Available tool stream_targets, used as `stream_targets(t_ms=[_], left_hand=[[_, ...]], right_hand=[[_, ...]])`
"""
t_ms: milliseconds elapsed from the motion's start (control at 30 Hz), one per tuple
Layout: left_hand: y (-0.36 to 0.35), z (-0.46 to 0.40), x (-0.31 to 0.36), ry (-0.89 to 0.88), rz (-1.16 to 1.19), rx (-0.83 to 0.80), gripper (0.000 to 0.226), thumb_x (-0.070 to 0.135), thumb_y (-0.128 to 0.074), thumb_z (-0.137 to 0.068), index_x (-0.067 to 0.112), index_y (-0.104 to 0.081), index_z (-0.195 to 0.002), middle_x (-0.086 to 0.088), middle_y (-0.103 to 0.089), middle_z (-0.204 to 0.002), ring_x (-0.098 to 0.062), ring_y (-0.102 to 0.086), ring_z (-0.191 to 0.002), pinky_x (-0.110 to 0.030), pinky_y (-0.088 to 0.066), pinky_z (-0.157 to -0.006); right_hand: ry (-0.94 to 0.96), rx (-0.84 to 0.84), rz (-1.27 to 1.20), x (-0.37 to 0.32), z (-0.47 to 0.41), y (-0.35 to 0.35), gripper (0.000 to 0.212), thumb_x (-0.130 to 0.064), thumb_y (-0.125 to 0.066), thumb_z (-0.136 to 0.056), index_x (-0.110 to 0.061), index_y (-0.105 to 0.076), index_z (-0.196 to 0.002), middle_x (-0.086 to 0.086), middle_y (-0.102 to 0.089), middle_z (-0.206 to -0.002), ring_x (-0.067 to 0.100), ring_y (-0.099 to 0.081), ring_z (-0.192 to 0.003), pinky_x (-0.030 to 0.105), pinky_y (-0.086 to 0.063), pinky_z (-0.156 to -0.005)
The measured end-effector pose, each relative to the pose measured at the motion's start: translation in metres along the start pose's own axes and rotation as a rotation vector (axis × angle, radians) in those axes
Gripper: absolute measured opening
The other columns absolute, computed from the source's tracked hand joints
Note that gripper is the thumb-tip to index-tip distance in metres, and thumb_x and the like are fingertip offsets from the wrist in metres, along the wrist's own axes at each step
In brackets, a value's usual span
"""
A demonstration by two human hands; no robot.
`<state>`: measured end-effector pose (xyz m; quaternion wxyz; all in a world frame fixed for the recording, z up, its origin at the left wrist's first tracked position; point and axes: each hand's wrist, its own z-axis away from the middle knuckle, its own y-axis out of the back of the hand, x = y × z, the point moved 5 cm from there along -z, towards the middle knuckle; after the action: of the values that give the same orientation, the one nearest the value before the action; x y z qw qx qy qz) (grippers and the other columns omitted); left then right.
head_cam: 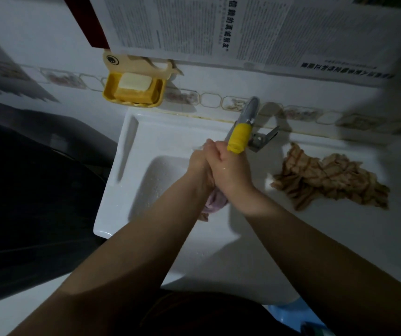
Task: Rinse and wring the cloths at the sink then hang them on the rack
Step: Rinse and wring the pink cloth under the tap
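Over the white sink (131, 180), my left hand (200, 166) and my right hand (231, 168) are pressed together, both gripping a pinkish cloth (215, 202). Only its lower end shows, bunched below my wrists above the basin. My knuckles sit just under the tap's yellow spout tip (239, 139). A second cloth, tan with brown stripes (328, 178), lies crumpled on the sink's right ledge, apart from both hands. No rack is in view.
The grey tap (250, 112) comes off the tiled wall, its lever (265, 138) to the right. A yellow soap dish (134, 89) with a soap bar hangs on the wall at upper left. Newspaper sheets (243, 27) cover the wall above. A dark object (24, 190) stands left of the sink.
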<state>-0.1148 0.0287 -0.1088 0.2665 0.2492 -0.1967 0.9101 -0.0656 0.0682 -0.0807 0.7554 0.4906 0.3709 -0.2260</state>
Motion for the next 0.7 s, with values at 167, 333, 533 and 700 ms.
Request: stream_targets(t_ms=[167,333,533,700], left_hand=[[-0.011,0.003,-0.005,0.033,-0.035,-0.096,0.033,0.026,-0.038,-0.101,0.01,-0.055,-0.078,-0.011,-0.058,-0.065,-0.023,-0.056,-0.061,-0.03,-0.049,-0.065],[0.001,0.0,-0.011,0.08,0.068,-0.286,0.043,0.044,-0.045,-0.097,0.006,-0.054,-0.079,-0.007,-0.062,-0.06,-0.023,-0.058,-0.075,-0.026,-0.045,-0.065],[0.028,-0.013,-0.001,0.091,0.086,-0.147,0.042,0.047,-0.042,-0.099,0.011,-0.06,-0.109,-0.013,-0.061,-0.112,-0.025,-0.061,-0.099,-0.034,-0.05,-0.084],[0.058,-0.024,0.009,-0.173,0.04,-0.191,0.044,0.037,-0.033,-0.104,0.002,-0.056,-0.116,-0.021,-0.061,-0.115,-0.028,-0.061,-0.104,-0.035,-0.053,-0.084]], right_hand=[[-0.135,0.04,-0.069,0.015,-0.02,0.016,0.026,-0.029,-0.052,-0.09,-0.007,-0.062,-0.1,0.018,-0.065,-0.102,0.035,-0.062,-0.099,0.043,-0.05,-0.088],[-0.094,0.06,0.052,0.007,-0.004,0.012,0.042,-0.05,-0.046,-0.092,-0.015,-0.06,-0.075,0.01,-0.063,-0.079,0.028,-0.059,-0.078,0.034,-0.047,-0.074],[-0.035,0.049,-0.173,0.024,-0.029,0.046,0.033,-0.016,-0.049,-0.096,-0.017,-0.052,-0.064,0.006,-0.058,-0.066,0.009,-0.052,-0.06,0.019,-0.039,-0.057],[-0.05,-0.047,-0.286,0.028,-0.022,0.051,0.025,-0.026,-0.05,-0.097,-0.023,-0.059,-0.074,-0.005,-0.061,-0.075,0.005,-0.054,-0.069,0.024,-0.044,-0.069]])
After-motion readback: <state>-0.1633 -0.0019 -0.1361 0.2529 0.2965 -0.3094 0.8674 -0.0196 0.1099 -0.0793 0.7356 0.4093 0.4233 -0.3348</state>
